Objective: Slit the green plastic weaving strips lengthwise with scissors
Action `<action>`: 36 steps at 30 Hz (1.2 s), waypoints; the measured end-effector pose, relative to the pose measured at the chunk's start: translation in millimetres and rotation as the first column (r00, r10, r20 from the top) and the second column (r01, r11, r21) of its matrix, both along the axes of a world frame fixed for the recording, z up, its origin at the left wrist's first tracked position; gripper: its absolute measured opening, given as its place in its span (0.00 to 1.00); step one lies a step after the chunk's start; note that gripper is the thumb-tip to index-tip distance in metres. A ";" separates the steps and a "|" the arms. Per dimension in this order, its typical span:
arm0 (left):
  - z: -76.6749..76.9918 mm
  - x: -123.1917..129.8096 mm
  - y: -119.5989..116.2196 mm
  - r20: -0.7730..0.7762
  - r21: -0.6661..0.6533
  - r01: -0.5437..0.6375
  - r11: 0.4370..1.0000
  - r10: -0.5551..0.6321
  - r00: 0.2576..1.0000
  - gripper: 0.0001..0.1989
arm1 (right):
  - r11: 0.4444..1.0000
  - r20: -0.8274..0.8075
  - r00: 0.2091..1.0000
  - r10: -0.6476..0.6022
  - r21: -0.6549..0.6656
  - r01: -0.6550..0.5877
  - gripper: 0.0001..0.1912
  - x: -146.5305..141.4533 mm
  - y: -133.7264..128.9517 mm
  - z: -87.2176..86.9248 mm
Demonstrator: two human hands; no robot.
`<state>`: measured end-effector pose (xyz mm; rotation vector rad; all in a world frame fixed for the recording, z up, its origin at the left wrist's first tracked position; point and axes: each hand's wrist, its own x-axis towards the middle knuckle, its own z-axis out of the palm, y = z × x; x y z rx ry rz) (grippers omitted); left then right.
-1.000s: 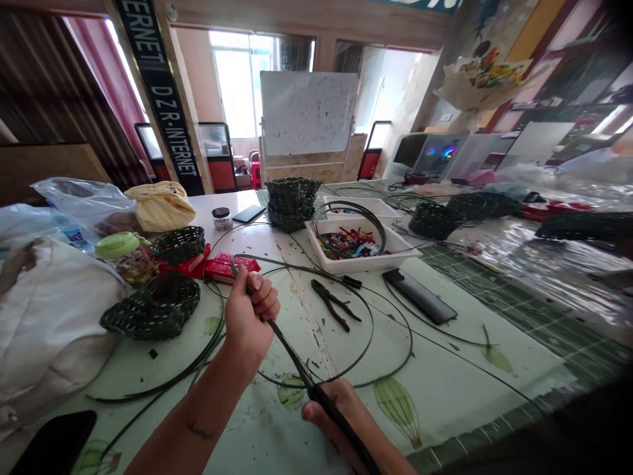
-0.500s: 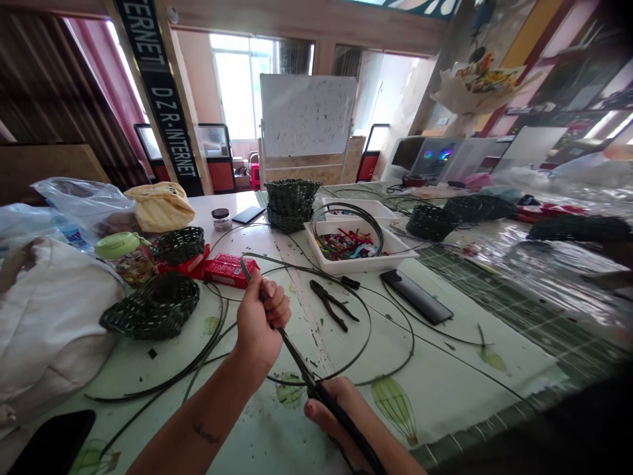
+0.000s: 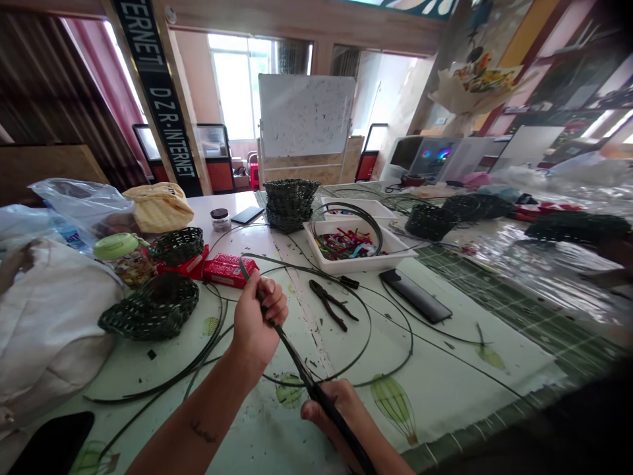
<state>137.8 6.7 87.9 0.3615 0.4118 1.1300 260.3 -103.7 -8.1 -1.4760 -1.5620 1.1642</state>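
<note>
- Near left: a white cloth bag [image 3: 49,316] lies heaped at the edge of the bench [image 3: 445,359], with a black phone [image 3: 52,443] just nearer.
- Far left: a plastic bag [image 3: 79,211] sits beside a yellow striped pouch [image 3: 159,208].
- Left of centre: a glass jar with a green lid [image 3: 122,258] stands beside a small woven basket [image 3: 177,245]. A larger dark green woven basket [image 3: 149,307] sits tilted on the bench, near red packets [image 3: 230,272].
- Left hand [image 3: 256,323]: the fingers [image 3: 271,297] are curled closed around a dark green weaving strip [image 3: 291,359]. The forearm enters from near left, and the hand stands upright.
- Strip: it runs diagonally between both hands, and its free tip projects past the left hand toward the red packets. Its other end passes the right hand and leaves the view at the near edge.
- Right hand [image 3: 332,412]: the fingers [image 3: 310,412] are closed narrowly on the strip. The forearm enters from near right.
- Centre: loose strands [image 3: 363,323] loop across the bench around metal pliers [image 3: 329,305]. Stacked woven baskets [image 3: 289,204] stand at the far side.
- Right: a white tray of coloured pieces [image 3: 346,245] carries a coiled strand. A black phone case [image 3: 415,295] lies nearer, and a woven basket [image 3: 430,221] stands beyond.
</note>
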 end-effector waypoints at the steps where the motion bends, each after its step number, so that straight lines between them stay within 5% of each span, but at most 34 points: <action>1: 1.0 -2.4 2.2 0.018 -0.016 0.033 0.999 -0.033 0.999 0.19 | 1.000 -0.002 1.000 -0.007 0.001 0.007 0.32 -1.0 0.2 -0.2; 6: 8.9 -26.5 20.8 0.160 -0.003 0.142 0.990 -0.139 0.977 0.15 | 0.999 0.002 1.000 -0.026 -0.023 0.026 0.28 -4.0 -3.4 -5.3; 11: 16.6 -45.5 29.3 0.152 0.056 0.057 0.997 -0.065 0.986 0.18 | 0.997 0.017 1.000 0.003 -0.077 -0.002 0.29 -2.6 -4.7 -7.6; 16: 16.7 -37.5 20.9 0.093 0.038 -0.062 0.997 0.058 0.994 0.20 | 0.995 -0.031 0.997 0.073 -0.067 -0.075 0.30 1.6 -4.1 -1.3; 26: 15.2 -18.3 2.9 0.054 0.041 -0.075 0.996 0.073 0.996 0.21 | 0.986 0.106 0.981 0.163 0.016 -0.165 0.28 12.9 -10.6 17.2; 36: 10.7 -19.8 12.7 0.039 0.022 -0.120 0.993 0.119 0.992 0.21 | 0.993 0.012 0.995 0.100 -0.068 -0.099 0.32 4.5 -0.1 15.1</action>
